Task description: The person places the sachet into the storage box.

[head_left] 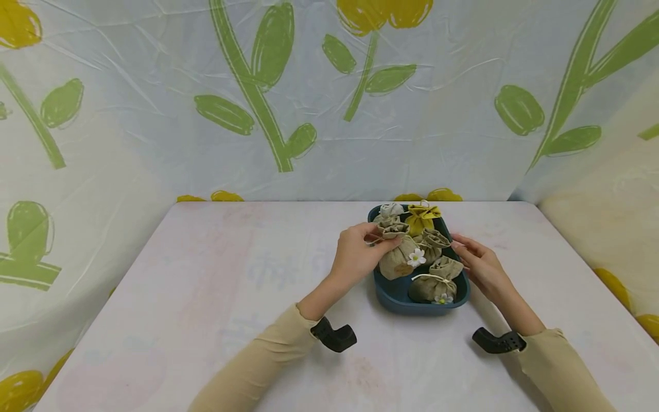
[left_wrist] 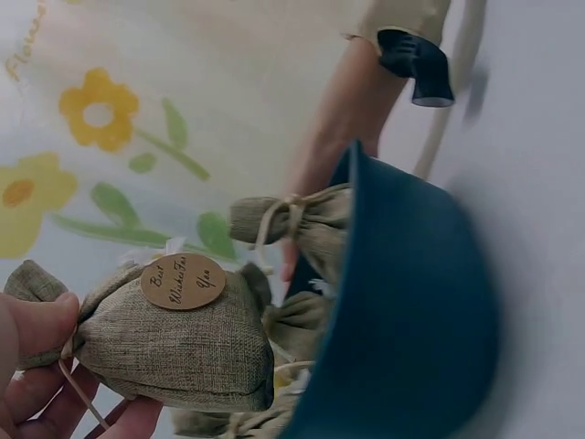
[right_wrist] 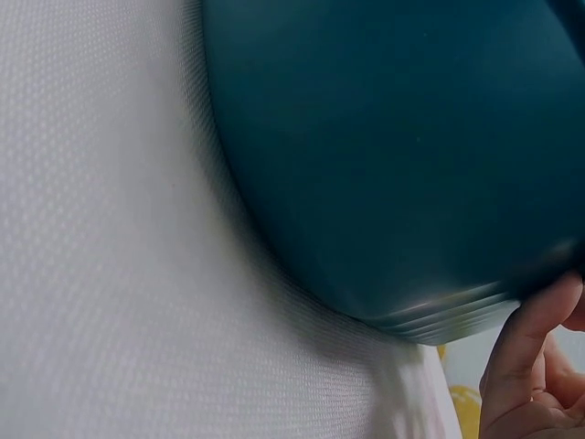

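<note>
A small beige drawstring pouch [head_left: 397, 260] with a white flower and a round brown tag is pinched at its tied neck by my left hand [head_left: 357, 252]. It hangs above the left side of a blue plastic tub [head_left: 412, 309]. In the left wrist view the pouch [left_wrist: 174, 347] lies sideways, its tag [left_wrist: 183, 282] reading "Best Wishes For You". My right hand [head_left: 479, 263] holds the tub's right rim, fingers bent at the edge. Inside the tub sit a yellow pouch [head_left: 422, 218], a pale grey pouch [head_left: 391, 210] and other beige pouches, one at the near end [head_left: 436, 283].
The tub stands on a white cloth-covered table [head_left: 231, 303], right of the middle and close to the back edge. A flower-printed curtain [head_left: 154, 103] rises behind the table. Black wrist mounts [head_left: 334, 336] stick out from both sleeves.
</note>
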A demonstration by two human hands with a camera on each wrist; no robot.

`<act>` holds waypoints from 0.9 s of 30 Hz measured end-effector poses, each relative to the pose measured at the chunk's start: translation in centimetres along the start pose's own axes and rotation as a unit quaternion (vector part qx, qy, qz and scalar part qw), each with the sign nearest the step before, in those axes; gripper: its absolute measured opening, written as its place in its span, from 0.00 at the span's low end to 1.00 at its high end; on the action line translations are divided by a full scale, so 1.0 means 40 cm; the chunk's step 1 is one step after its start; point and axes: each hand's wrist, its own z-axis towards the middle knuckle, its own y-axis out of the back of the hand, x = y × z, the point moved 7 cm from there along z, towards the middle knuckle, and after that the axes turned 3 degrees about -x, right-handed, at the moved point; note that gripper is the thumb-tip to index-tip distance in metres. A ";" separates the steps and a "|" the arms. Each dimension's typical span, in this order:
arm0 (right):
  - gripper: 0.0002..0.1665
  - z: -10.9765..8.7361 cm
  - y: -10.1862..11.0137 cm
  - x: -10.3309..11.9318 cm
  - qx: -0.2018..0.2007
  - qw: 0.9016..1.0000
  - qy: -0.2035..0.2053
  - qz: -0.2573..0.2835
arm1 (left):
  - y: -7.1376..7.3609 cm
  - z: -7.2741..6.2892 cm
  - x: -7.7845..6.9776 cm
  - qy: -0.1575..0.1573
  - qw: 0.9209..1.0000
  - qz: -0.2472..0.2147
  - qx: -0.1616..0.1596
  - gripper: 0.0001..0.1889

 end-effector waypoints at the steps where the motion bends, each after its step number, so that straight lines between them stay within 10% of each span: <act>1: 0.34 0.000 0.000 0.000 0.000 1.000 0.000 0.003 | -0.008 -0.001 0.004 -0.003 1.000 0.005 0.002 0.09; 27: 0.39 -0.003 -0.002 -0.002 -0.001 1.000 -0.006 0.008 | -0.064 -0.024 0.052 -0.055 0.989 0.136 0.020 0.10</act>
